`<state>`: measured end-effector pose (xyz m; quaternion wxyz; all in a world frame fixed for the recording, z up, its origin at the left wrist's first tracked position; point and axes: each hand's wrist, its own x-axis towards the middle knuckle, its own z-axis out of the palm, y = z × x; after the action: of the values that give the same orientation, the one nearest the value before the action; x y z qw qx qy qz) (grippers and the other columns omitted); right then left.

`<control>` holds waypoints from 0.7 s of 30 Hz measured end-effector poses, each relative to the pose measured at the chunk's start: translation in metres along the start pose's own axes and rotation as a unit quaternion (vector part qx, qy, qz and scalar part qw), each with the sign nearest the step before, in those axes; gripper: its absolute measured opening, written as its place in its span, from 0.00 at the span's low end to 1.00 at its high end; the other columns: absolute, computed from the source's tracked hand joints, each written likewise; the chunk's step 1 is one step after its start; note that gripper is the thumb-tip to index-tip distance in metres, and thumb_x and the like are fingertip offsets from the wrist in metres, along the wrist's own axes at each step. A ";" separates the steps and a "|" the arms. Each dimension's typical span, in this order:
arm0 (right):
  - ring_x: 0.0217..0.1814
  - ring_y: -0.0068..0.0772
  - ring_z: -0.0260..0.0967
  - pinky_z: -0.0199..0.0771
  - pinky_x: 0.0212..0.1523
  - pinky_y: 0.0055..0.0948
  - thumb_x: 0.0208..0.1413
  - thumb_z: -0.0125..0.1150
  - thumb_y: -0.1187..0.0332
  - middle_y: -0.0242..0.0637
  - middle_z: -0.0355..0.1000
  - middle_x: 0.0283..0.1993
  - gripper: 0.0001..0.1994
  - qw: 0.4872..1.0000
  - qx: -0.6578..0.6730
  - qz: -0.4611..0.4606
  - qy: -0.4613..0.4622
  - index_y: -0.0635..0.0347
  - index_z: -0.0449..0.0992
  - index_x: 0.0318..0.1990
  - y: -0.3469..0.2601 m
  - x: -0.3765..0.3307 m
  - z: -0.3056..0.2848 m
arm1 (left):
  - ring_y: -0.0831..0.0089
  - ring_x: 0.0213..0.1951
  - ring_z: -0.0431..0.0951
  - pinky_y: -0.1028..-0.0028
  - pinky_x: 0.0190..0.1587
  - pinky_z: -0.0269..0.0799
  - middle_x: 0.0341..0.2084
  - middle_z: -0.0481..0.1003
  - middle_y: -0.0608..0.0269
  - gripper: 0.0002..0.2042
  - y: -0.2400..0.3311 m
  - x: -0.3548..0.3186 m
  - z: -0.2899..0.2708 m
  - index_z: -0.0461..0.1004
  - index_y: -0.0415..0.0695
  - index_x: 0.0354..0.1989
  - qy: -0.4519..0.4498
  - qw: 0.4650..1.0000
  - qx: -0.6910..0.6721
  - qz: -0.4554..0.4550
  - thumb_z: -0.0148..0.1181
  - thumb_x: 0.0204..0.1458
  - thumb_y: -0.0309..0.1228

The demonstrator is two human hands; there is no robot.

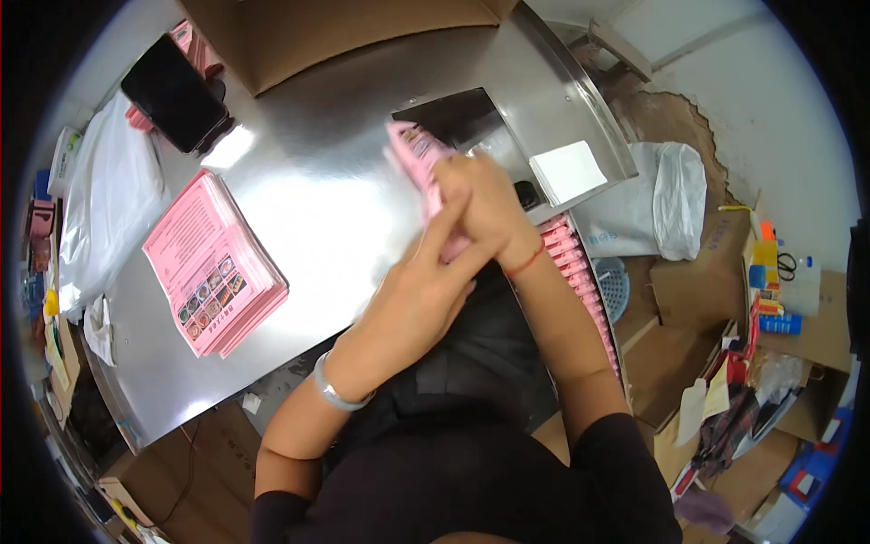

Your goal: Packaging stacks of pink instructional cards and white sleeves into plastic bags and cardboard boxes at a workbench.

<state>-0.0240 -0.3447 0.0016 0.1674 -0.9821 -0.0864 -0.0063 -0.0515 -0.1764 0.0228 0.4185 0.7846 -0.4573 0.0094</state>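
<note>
In front of my chest, over the steel table (313,195), my two hands overlap on a folded pink printed leaflet (419,156), smeared by motion. My right hand (489,207) is closed round its middle. My left hand (412,295) reaches across from below, its thumb and forefinger about the leaflet's lower end; its other fingers are partly hidden. To the left lies a thick stack of pink printed leaflets (213,263). Beside my right forearm, below the table edge, a box holds a long row of folded pink pieces (580,272).
A cardboard box (353,23) stands at the table's far side. A black phone (175,93) is propped at the far left near white plastic bags (113,195). A dark flat panel (462,118) and a white card stack (568,172) lie right. Cartons (698,272) crowd the right.
</note>
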 end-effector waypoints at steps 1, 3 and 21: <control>0.32 0.50 0.73 0.73 0.37 0.44 0.52 0.55 0.67 0.50 0.73 0.30 0.09 0.997 -0.045 0.045 0.039 0.61 0.78 0.35 0.010 0.003 0.001 | 0.52 0.55 0.71 0.65 0.47 0.74 0.61 0.61 0.45 0.26 0.003 -0.006 -0.009 0.65 0.43 0.55 -0.027 0.995 -0.089 -0.049 0.65 0.45 0.21; 0.30 0.50 0.73 0.73 0.33 0.42 0.54 0.55 0.67 0.51 0.74 0.28 0.09 0.985 -0.046 0.071 0.151 0.63 0.78 0.35 0.018 -0.002 -0.002 | 0.62 0.49 0.71 0.66 0.48 0.72 0.58 0.64 0.47 0.20 -0.005 -0.026 -0.038 0.61 0.39 0.47 -0.006 0.985 -0.104 -0.138 0.65 0.49 0.25; 0.41 0.45 0.63 0.68 0.44 0.38 0.48 0.62 0.73 0.44 0.67 0.39 0.14 0.937 -0.113 0.097 0.316 0.68 0.77 0.43 0.073 -0.089 -0.020 | 0.39 0.61 0.59 0.42 0.59 0.54 0.54 0.63 0.41 0.21 -0.026 -0.026 0.002 0.72 0.41 0.40 0.033 0.958 0.257 -0.123 0.67 0.44 0.43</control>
<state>-0.0983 -0.4340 -0.0071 0.0738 -0.9456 0.0678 -0.3096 -0.0481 -0.1530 -0.0060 0.2152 0.9151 -0.3255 0.1015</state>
